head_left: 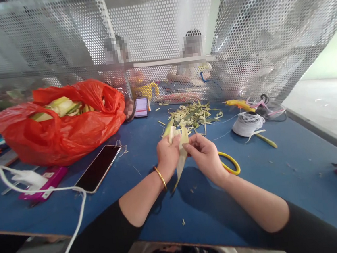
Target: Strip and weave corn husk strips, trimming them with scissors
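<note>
My left hand [168, 153], with a gold bangle at the wrist, is closed on pale green-yellow leaf pieces that look like corn husk. One long pale husk strip [182, 161] hangs between my hands, its pointed end down toward the table. The thumb and fingers of my right hand [204, 153] pinch this strip at its right edge. Just beyond my left fingers, a greener husk tip [168, 129] sticks up. A yellow loop-shaped handle [232, 163] lies beside my right wrist, partly hidden behind it.
Husk scraps [194, 114] lie on the blue table [285, 186]. Left are a red plastic bag [78, 132] of husks, a dark-screened phone [98, 169] and a white cable [82, 209]. White cord [247, 123] sits right. Perforated metal panels [160, 26] stand behind; people show through.
</note>
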### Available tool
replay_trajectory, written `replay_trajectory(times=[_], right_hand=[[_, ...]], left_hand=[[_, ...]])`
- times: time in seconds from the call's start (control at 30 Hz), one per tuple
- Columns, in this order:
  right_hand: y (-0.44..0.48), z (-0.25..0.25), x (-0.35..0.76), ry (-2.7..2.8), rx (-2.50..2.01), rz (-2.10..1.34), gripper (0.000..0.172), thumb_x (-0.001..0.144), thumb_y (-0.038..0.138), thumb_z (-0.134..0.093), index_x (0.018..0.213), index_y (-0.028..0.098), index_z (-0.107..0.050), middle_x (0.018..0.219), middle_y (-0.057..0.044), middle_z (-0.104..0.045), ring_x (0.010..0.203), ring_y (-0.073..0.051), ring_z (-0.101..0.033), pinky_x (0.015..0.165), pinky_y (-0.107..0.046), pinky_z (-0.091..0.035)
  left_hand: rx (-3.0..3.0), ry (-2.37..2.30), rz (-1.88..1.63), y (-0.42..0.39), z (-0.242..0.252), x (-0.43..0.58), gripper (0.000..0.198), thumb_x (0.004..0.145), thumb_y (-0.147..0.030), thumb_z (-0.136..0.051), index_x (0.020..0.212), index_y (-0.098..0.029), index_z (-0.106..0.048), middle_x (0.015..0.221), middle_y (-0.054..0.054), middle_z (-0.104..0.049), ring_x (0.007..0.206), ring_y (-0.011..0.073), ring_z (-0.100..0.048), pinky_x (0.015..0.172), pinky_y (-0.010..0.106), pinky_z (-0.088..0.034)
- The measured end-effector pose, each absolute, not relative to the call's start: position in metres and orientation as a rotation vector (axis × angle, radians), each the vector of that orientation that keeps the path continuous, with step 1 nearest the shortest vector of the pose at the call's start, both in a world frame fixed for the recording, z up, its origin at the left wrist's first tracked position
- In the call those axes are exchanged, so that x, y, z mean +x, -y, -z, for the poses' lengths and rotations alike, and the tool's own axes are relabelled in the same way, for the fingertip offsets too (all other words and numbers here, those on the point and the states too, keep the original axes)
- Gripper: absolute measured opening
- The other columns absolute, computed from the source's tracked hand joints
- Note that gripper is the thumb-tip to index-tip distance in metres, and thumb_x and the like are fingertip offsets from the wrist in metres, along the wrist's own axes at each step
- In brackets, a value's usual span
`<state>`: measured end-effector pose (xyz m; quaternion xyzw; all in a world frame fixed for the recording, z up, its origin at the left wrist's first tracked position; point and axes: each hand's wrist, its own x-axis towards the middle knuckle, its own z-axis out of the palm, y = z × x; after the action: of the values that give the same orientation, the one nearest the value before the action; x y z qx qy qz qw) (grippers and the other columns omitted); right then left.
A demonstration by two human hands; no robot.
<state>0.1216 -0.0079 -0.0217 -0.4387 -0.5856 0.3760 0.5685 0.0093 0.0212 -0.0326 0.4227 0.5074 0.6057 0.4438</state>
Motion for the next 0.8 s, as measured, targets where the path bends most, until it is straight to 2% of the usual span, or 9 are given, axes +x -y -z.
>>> replay_trajectory(times=[0.1, 0.2, 0.3, 0.4, 0.63, 0.8], right_hand=[[0.010, 0.021, 0.121, 1.393, -1.009, -0.849, 0.024, 0.079, 0.040, -0.070, 0.071, 0.023, -0.054, 0.059, 0.005, -0.056, 0.054, -0.011, -0.051, 0.055, -0.026, -0.048], [0.008, 0.018, 0.121, 1.380, -0.946, -1.010, 0.029, 0.074, 0.045, -0.077, 0.076, 0.023, -0.057, 0.065, 0.003, -0.061, 0.060, -0.013, -0.056, 0.060, -0.028, -0.051], [0.005, 0.017, 0.121, 1.394, -0.935, -1.196, 0.037, 0.066, 0.046, -0.085, 0.076, 0.023, -0.058, 0.066, 0.004, -0.061, 0.062, -0.013, -0.056, 0.062, -0.028, -0.052], [0.004, 0.017, 0.122, 1.408, -0.947, -1.279, 0.038, 0.066, 0.045, -0.086, 0.071, 0.022, -0.056, 0.062, 0.005, -0.057, 0.060, -0.012, -0.054, 0.061, -0.027, -0.050], [0.006, 0.016, 0.121, 1.412, -0.947, -1.246, 0.040, 0.067, 0.047, -0.084, 0.068, 0.023, -0.053, 0.058, 0.006, -0.053, 0.055, -0.011, -0.049, 0.055, -0.026, -0.047], [0.008, 0.021, 0.119, 1.416, -0.962, -1.127, 0.033, 0.072, 0.043, -0.079, 0.071, 0.023, -0.053, 0.058, 0.006, -0.052, 0.055, -0.012, -0.049, 0.054, -0.026, -0.047]], left_hand=[[1.044, -1.227, -1.530, -0.022, 0.034, 0.009, 0.026, 0.073, -0.040, -0.075, 0.067, -0.016, -0.066, 0.060, 0.000, -0.060, 0.059, 0.0141, -0.051, 0.055, 0.024, -0.038], [1.035, -1.255, -1.552, -0.022, 0.032, 0.009, 0.026, 0.073, -0.040, -0.075, 0.067, -0.016, -0.067, 0.062, 0.000, -0.062, 0.060, 0.0144, -0.053, 0.056, 0.025, -0.039], [1.033, -1.292, -1.548, -0.022, 0.028, 0.008, 0.025, 0.074, -0.038, -0.074, 0.065, -0.016, -0.065, 0.059, -0.001, -0.060, 0.057, 0.0132, -0.051, 0.056, 0.025, -0.037], [1.028, -1.339, -1.526, -0.021, 0.024, 0.009, 0.026, 0.076, -0.036, -0.071, 0.061, -0.017, -0.063, 0.054, -0.003, -0.056, 0.054, 0.0115, -0.046, 0.054, 0.025, -0.035], [1.018, -1.347, -1.537, -0.021, 0.023, 0.009, 0.029, 0.077, -0.036, -0.071, 0.059, -0.018, -0.058, 0.054, -0.004, -0.053, 0.053, 0.0102, -0.043, 0.052, 0.024, -0.033], [0.923, -1.287, -1.507, -0.021, 0.022, 0.009, 0.031, 0.076, -0.038, -0.074, 0.060, -0.018, -0.058, 0.053, -0.005, -0.051, 0.051, 0.0091, -0.041, 0.050, 0.023, -0.032]])
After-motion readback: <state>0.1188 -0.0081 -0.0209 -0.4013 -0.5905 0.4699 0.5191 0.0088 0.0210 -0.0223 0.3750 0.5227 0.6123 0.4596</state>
